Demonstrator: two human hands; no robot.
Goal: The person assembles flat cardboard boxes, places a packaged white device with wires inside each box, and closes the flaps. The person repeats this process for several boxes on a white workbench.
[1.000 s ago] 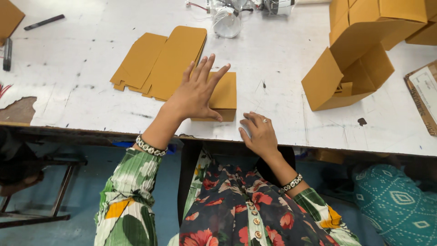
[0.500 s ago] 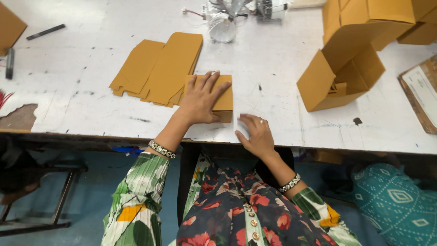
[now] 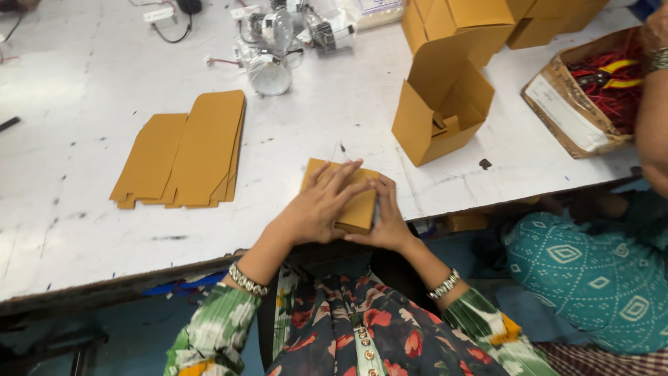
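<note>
A scuffed white surface point(image 3: 83, 230) stretches out in front of me, and I sit at its near edge. My left hand point(image 3: 314, 209) lies flat over a small folded brown carton blank point(image 3: 357, 209), fingers spread across its top, a loose grip that presses rather than clutches. My right hand point(image 3: 385, 221) cups the blank's right edge, fingers curled against it, so the blank is pinned between both hands at the near edge of the surface. Left of the blank lies a stack of flat brown blanks point(image 3: 186, 150), well apart from it. Beyond the blank and to its right stands an open brown box point(image 3: 440, 115) with its flap up. Far beyond the blank sits a cluster of clear lamp parts and wires point(image 3: 275, 49). Right of the open box, another person's arm point(image 3: 653, 118) hangs over a carton of red wires point(image 3: 591, 97).
</note>
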